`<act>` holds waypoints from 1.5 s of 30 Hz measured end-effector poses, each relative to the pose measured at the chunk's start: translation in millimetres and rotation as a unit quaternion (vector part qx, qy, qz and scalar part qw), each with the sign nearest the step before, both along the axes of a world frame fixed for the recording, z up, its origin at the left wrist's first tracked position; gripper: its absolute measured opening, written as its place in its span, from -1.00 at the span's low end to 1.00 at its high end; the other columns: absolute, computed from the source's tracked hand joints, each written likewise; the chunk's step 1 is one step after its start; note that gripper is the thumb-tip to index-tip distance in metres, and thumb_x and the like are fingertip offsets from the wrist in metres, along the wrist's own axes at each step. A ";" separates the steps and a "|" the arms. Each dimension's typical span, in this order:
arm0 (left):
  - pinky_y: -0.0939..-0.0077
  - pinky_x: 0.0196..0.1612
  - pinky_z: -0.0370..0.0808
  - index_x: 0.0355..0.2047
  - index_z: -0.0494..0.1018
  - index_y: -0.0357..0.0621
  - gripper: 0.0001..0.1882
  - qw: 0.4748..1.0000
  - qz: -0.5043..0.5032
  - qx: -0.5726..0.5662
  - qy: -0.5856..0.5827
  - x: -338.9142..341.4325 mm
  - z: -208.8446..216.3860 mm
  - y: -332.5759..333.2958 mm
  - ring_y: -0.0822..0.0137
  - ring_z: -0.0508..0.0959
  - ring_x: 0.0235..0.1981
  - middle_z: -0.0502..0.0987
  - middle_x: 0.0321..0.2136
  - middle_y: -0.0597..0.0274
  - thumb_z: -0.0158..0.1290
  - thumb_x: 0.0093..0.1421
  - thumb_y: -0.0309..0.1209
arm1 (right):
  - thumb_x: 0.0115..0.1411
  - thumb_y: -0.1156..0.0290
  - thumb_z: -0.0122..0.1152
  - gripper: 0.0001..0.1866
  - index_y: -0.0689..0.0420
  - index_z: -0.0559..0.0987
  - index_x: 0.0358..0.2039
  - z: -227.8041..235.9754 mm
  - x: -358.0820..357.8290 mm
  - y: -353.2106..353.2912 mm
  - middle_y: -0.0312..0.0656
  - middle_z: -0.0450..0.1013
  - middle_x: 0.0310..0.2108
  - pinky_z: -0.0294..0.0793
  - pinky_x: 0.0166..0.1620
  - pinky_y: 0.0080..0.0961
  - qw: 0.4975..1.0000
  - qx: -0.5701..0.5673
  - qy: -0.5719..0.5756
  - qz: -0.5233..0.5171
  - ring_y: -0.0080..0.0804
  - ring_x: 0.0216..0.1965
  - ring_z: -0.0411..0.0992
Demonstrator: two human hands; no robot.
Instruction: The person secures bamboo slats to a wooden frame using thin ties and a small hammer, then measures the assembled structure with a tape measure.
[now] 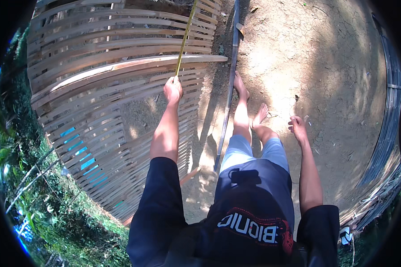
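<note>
My left hand is closed around the near end of a yellow tape measure. The tape runs away from it, stretched nearly straight over a slatted panel of bamboo or wood strips, and leaves the view at the top. A thicker wooden rail crosses the panel just beyond that hand. My right hand hangs over the bare ground to the right, fingers curled and pressed together. Whatever it may pinch is too small to make out.
A long, thin dark beam runs beside the panel, close to my bare feet. Cracked dirt ground spreads to the right, bordered by bundled dark strips. Green plants grow beyond the panel at lower left.
</note>
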State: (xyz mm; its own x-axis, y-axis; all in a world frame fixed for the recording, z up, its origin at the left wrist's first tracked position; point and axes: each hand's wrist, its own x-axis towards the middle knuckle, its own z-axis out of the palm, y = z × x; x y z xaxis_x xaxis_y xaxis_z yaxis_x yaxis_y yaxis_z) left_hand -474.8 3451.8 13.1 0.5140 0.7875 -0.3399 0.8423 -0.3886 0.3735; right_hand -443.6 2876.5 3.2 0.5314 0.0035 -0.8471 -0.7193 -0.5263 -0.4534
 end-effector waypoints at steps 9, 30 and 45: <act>0.21 -0.18 0.47 -0.22 0.61 -0.01 -0.69 0.999 -0.011 0.034 0.001 -5.1 -58.6 -8.2 -0.01 0.61 -0.28 0.63 -0.37 -0.01 -0.01 0.31 -0.11 | 0.33 0.19 0.02 -0.67 0.24 0.54 -0.28 -118.1 -117.4 -35.1 -0.03 0.54 -0.43 0.49 -0.22 -0.31 0.984 -0.015 0.002 0.176 -0.22 -0.38 0.53; 0.13 -0.07 0.46 -0.16 0.62 -0.07 -0.61 0.997 -0.027 0.063 -0.029 -10.2 -145.9 -27.4 -0.13 0.60 -0.19 0.63 -0.31 -0.11 -0.06 0.33 -0.07 | 0.30 0.18 0.01 -0.51 0.23 0.45 0.12 -59.3 -298.5 23.8 0.15 0.31 0.21 0.12 0.32 -0.12 0.974 -0.107 -0.033 0.199 0.10 0.25 0.23; 0.19 -0.06 0.46 -0.17 0.61 -0.22 -0.56 0.996 -0.058 0.047 -0.053 -10.8 -162.1 -26.7 -0.12 0.61 -0.19 0.63 -0.32 -0.19 -0.05 0.31 -0.09 | 0.18 0.18 0.14 -0.61 0.13 0.55 -0.05 -80.9 -282.5 40.1 0.01 0.27 0.24 0.17 0.29 -0.13 0.972 -0.157 0.032 0.173 0.02 0.26 0.20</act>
